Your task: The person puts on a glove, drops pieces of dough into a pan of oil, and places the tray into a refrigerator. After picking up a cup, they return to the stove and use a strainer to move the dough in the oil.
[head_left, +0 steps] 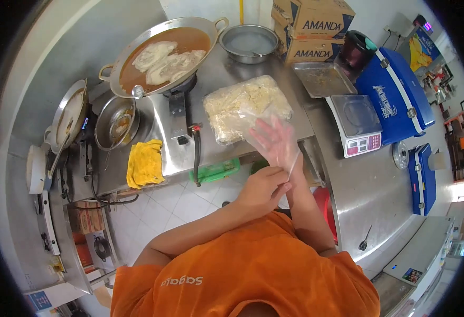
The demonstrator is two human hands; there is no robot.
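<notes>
My right hand (274, 141) is inside a clear plastic glove (293, 168), its fingers spread, held just over the front right part of a plastic-wrapped slab of pale, crumbly food (242, 108). At the right wrist, my left hand (263, 187) pinches the glove's cuff between thumb and fingers. The loose plastic at the fingertips overlaps the slab in view; whether it touches cannot be told. The slab lies on the steel counter (200, 100) near its front edge.
A large pan (126, 53) of brown liquid with pale foamy masses sits on a burner at the back left. Nearby are a metal basin (249, 42), a folded yellow cloth (145, 164), a gas hose (196, 153), a digital scale (354, 124), a metal tray (321, 79) and a blue cooler (395, 100).
</notes>
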